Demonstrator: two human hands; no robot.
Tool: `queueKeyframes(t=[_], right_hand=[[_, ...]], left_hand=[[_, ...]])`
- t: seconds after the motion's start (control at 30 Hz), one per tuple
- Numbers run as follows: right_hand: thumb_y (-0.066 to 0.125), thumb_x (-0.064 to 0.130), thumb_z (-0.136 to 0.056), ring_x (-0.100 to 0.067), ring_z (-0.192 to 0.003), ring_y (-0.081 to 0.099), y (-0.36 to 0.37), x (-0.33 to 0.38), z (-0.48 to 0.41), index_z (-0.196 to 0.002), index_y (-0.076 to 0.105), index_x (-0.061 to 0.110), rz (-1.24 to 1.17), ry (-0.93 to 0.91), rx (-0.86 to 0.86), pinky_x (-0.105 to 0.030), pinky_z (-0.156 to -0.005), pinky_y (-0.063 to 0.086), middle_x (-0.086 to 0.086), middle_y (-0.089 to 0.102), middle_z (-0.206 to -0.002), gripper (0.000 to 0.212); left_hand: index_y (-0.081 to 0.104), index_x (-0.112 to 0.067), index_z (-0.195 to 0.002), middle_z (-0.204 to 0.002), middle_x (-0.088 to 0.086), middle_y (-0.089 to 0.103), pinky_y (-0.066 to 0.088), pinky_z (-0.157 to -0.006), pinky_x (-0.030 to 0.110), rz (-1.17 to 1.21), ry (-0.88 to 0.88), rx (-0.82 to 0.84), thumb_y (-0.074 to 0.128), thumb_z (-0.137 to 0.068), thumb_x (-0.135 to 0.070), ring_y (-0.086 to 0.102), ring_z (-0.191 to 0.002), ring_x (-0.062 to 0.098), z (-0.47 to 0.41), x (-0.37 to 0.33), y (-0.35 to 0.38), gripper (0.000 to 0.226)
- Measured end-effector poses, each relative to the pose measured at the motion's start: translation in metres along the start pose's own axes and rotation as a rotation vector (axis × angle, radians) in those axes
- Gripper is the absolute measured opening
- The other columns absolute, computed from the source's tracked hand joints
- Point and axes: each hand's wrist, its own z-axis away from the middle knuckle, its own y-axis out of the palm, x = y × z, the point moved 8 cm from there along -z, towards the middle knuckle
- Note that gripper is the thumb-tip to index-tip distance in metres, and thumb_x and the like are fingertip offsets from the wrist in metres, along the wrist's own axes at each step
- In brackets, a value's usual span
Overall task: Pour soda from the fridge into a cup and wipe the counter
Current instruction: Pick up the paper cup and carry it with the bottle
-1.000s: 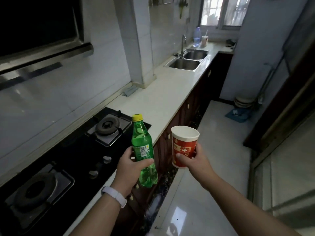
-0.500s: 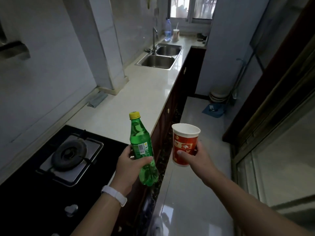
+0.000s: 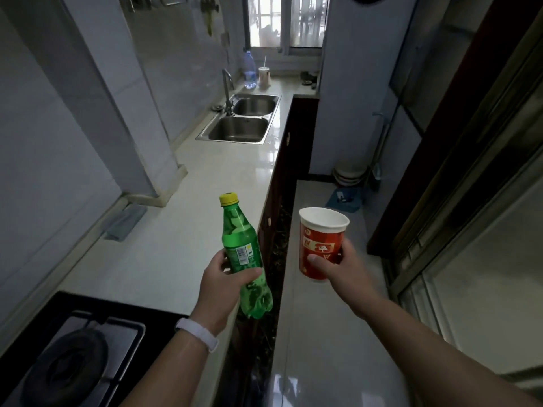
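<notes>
My left hand (image 3: 221, 284) grips a green soda bottle (image 3: 242, 248) with a yellow cap, held upright and slightly tilted over the front edge of the white counter (image 3: 176, 230). The cap is on. My right hand (image 3: 342, 267) holds a red and white paper cup (image 3: 321, 242) upright over the floor, to the right of the bottle. The cup looks empty inside. A grey folded cloth (image 3: 126, 221) lies on the counter against the left wall.
A black gas stove (image 3: 70, 356) sits at the near left. A double steel sink (image 3: 242, 124) with a tap lies further along the counter, with a water bottle (image 3: 249, 70) and a cup (image 3: 264, 77) behind it. Dark cabinets run below; a narrow tiled floor (image 3: 323, 333) lies right.
I have moved forward along the counter: the stove has slid toward the lower left and the sink is nearer. Both hands keep the bottle and cup in the same hold.
</notes>
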Motion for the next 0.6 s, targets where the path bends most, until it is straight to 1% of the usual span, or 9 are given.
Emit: queueKeyframes(t=[0.07,0.13,0.23,0.37,0.43,0.5,0.57,0.6], right_hand=[[0.080,0.023,-0.079,-0.006,-0.105,0.062,-0.010,0.001,-0.017,-0.124,0.050,0.030,-0.020,0.002,-0.034,-0.033,-0.092,0.050,0.011,0.065,-0.113,0.055],[0.079,0.021,-0.080,-0.005,-0.104,0.062,-0.018,0.003,-0.034,-0.124,0.050,0.030,-0.034,-0.011,-0.047,-0.029,-0.088,0.050,0.012,0.065,-0.112,0.054],[0.079,0.020,-0.080,-0.005,-0.104,0.062,-0.030,-0.001,-0.065,-0.125,0.050,0.028,-0.054,-0.006,-0.047,-0.024,-0.084,0.049,0.011,0.064,-0.113,0.054],[0.080,0.023,-0.080,-0.008,-0.108,0.062,-0.047,-0.012,-0.118,-0.127,0.050,0.029,-0.084,0.023,-0.005,-0.030,-0.091,0.050,0.009,0.065,-0.117,0.056],[0.079,0.024,-0.080,-0.007,-0.108,0.061,-0.055,-0.011,-0.147,-0.126,0.049,0.029,-0.076,0.025,0.036,-0.031,-0.092,0.050,0.010,0.064,-0.117,0.055],[0.079,0.024,-0.080,-0.008,-0.109,0.060,-0.067,-0.008,-0.177,-0.127,0.049,0.028,-0.082,0.029,0.075,-0.033,-0.095,0.049,0.009,0.063,-0.117,0.056],[0.079,0.024,-0.080,-0.007,-0.109,0.060,-0.082,-0.001,-0.208,-0.126,0.049,0.028,-0.085,0.024,0.109,-0.034,-0.096,0.049,0.010,0.063,-0.117,0.055],[0.079,0.024,-0.080,-0.006,-0.108,0.060,-0.090,0.003,-0.223,-0.125,0.048,0.029,-0.085,0.020,0.125,-0.032,-0.095,0.049,0.011,0.063,-0.116,0.055]], left_hand=[[0.069,-0.021,-0.101,-0.095,0.000,0.073,0.058,-0.071,0.035,-0.007,-0.002,0.020,0.083,-0.068,-0.002,0.071,-0.085,0.020,-0.015,-0.003,0.012,0.040],[0.069,-0.021,-0.101,-0.094,-0.001,0.073,0.057,-0.069,0.032,-0.019,0.002,0.035,0.083,-0.068,-0.002,0.072,-0.084,0.019,-0.030,-0.007,0.025,0.040],[0.069,-0.021,-0.101,-0.093,0.000,0.073,0.057,-0.071,0.034,-0.034,-0.001,0.043,0.082,-0.069,-0.002,0.072,-0.084,0.021,-0.057,-0.010,0.048,0.040],[0.069,-0.022,-0.100,-0.094,-0.001,0.074,0.059,-0.077,0.041,-0.067,-0.007,0.021,0.083,-0.068,-0.003,0.072,-0.086,0.022,-0.096,-0.011,0.081,0.040],[0.069,-0.022,-0.101,-0.094,0.000,0.073,0.059,-0.080,0.043,-0.069,-0.020,-0.009,0.083,-0.067,-0.004,0.071,-0.087,0.023,-0.117,-0.012,0.100,0.041],[0.070,-0.023,-0.101,-0.096,0.001,0.073,0.058,-0.082,0.047,-0.072,-0.035,-0.046,0.086,-0.064,-0.009,0.070,-0.090,0.025,-0.139,-0.017,0.121,0.043],[0.070,-0.025,-0.099,-0.097,0.002,0.072,0.058,-0.081,0.048,-0.063,-0.037,-0.078,0.086,-0.062,-0.013,0.070,-0.091,0.026,-0.161,-0.026,0.143,0.043],[0.070,-0.025,-0.099,-0.098,0.002,0.072,0.058,-0.080,0.046,-0.059,-0.037,-0.096,0.085,-0.064,-0.011,0.070,-0.092,0.026,-0.171,-0.031,0.154,0.041]])
